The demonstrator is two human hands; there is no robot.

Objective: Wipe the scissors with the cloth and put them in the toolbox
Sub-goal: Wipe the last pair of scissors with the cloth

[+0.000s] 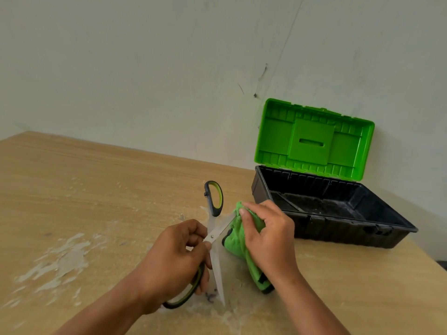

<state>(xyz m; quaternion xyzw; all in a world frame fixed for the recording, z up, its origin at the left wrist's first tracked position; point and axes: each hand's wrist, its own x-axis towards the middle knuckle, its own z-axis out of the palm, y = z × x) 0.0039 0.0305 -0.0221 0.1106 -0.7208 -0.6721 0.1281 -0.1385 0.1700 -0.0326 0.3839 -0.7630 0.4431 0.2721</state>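
A: Why are the steel-bladed scissors with black-and-lime plastic handles (pixel 212 238) spread wide open like that?

B: My guess is it exposes the inner faces of both blades. The left hand (pixel 179 259) is clenched around the lower handle loop and pinches near the pivot, holding the pair just above the pale wooden worktop (pixel 96 189). One blade points down toward the person; the other runs up and to the right, blurred, under the cloth.

A: And the right hand (pixel 268 235)?

B: It grips the bunched bright green microfibre cloth with a dark trim (pixel 235 238), fingers folded over the top, pressing it against that raised blade. The wiping looks under way, not finished.

A: How do the scissors look?

B: The lower blade is long, tapered and grey, with a plain dull shine. I can't tell whether any dirt remains on it. The free handle loop stands up at the far side, lime inside, black outside.

A: Where do they go afterwards?

B: Into the black plastic toolbox with an upright green lid (pixel 333 209), which stands open near the right hand, against the white wall (pixel 169 68). Its lid leans back, so the tub is reachable from above. The worktop around the hands carries whitish smears (pixel 60 257).
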